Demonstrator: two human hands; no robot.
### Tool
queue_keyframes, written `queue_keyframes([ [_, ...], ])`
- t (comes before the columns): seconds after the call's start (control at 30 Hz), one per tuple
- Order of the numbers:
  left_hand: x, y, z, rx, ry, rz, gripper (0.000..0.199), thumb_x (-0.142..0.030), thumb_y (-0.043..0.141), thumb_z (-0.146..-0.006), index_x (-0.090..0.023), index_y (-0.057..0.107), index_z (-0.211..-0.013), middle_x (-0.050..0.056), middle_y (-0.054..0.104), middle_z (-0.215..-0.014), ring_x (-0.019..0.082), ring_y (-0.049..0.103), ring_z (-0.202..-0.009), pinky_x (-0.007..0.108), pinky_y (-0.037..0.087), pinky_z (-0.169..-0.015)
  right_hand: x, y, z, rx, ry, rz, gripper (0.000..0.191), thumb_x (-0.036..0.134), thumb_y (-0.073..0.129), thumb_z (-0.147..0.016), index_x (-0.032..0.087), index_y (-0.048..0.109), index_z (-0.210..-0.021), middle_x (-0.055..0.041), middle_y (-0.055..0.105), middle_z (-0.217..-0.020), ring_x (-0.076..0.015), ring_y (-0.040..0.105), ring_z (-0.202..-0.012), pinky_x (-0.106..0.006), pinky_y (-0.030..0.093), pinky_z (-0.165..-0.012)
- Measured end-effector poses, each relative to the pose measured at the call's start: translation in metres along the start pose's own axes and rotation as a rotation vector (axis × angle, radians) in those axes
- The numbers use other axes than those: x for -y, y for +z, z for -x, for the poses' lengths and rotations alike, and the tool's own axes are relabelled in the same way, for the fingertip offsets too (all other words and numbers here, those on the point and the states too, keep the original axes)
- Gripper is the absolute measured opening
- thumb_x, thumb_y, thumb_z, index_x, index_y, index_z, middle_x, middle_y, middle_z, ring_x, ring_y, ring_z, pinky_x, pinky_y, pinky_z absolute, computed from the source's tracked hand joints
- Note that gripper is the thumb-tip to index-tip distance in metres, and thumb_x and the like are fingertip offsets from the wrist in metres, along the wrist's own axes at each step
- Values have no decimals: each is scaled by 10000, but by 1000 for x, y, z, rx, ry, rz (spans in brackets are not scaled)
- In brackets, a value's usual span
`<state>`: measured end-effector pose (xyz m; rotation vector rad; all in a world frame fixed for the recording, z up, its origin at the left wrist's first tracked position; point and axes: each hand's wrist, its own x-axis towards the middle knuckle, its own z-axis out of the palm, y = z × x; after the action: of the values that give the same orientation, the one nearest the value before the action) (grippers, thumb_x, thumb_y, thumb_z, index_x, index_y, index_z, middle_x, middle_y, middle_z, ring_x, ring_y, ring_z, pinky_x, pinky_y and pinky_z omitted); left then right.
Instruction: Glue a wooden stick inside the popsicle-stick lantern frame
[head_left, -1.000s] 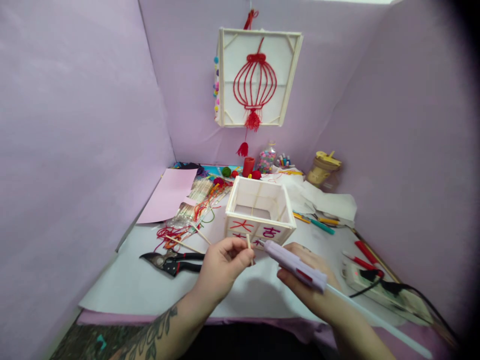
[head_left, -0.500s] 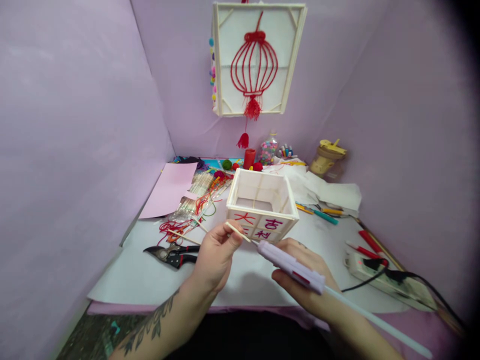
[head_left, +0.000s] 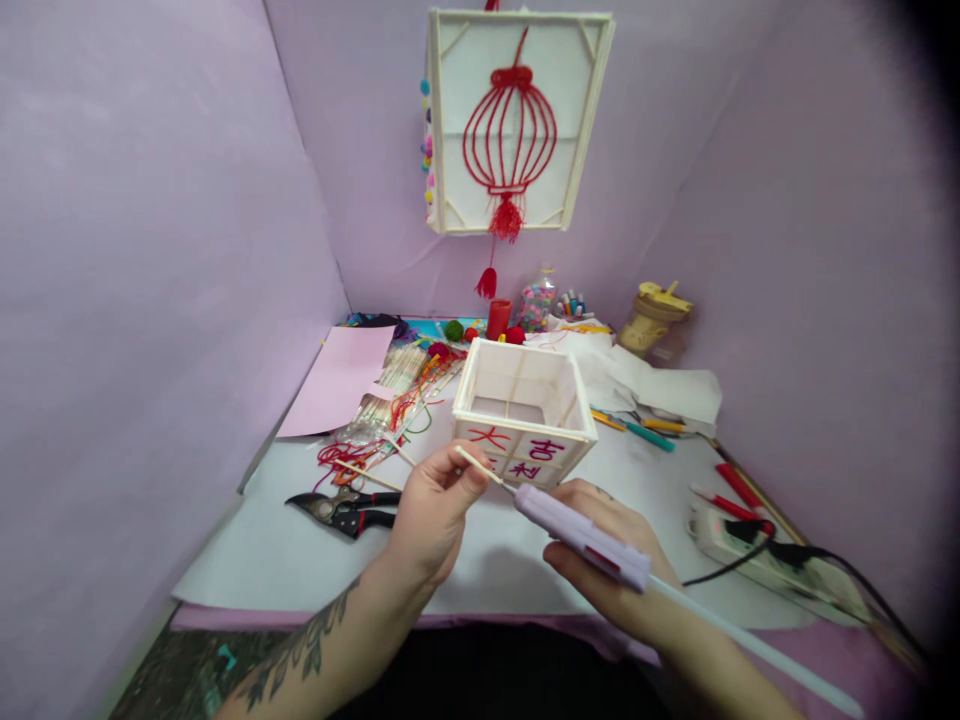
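Note:
Between thumb and fingers, my left hand (head_left: 436,510) pinches a short pale wooden stick (head_left: 477,463). A lilac glue gun (head_left: 581,532) is gripped in my right hand (head_left: 611,560), with a long white glue stick (head_left: 757,645) coming out of its rear. The gun's nozzle is at the right end of the wooden stick. Just beyond my hands stands an open-topped white box frame (head_left: 525,430) with red and purple characters on its front. To the left of my left hand lie black pruning shears (head_left: 349,512).
A square white lantern (head_left: 517,120) hangs above the back. Pink paper (head_left: 341,380), bundled sticks (head_left: 401,368) and tangled yarn (head_left: 345,460) lie left. White paper (head_left: 667,385), a teal pen (head_left: 649,436) and a power strip (head_left: 780,570) with cables are right.
The left end of the wooden stick has shifted slightly right and down. Both hands are otherwise nearly where they were, with the nozzle still at the stick's right end.

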<state>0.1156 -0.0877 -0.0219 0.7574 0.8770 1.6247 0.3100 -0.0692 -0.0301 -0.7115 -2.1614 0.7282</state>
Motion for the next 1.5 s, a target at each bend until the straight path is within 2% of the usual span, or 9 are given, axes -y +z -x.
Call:
queue_keyframes([
  [0.53, 4, 0, -1, -35, -22, 71, 308, -376, 921, -598, -169, 722, -710, -13, 623, -734, 122, 533, -765, 238, 410, -790, -4, 0, 1, 9, -8, -14, 48, 268, 565, -935, 224, 548, -941, -28, 588, -843, -162, 566, -744, -294, 456, -656],
  [0.8, 2, 0, 0, -28, -75, 117, 295, -338, 929, -587, -156, 724, -696, -15, 626, -719, 106, 521, -726, 222, 406, -752, -5, 0, 2, 11, 2, -4, 62, 275, 563, -932, 219, 545, -913, -37, 603, -845, -174, 581, -748, -303, 466, -656],
  [1.03, 1, 2, -1, -19, -125, 194, 316, -338, 937, -574, -141, 719, -692, -15, 634, -707, 83, 509, -677, 210, 412, -724, -2, -1, -1, 6, -29, 16, 82, 250, 564, -926, 216, 518, -866, -18, 588, -800, -148, 561, -706, -276, 454, -626],
  [1.5, 2, 2, -2, -40, -156, 242, 301, -293, 951, -552, -139, 725, -679, -21, 652, -696, 58, 522, -645, 166, 432, -680, -2, 1, 1, 7, -20, -19, 43, 252, 578, -922, 221, 549, -929, -12, 590, -824, -147, 563, -726, -265, 443, -643],
])
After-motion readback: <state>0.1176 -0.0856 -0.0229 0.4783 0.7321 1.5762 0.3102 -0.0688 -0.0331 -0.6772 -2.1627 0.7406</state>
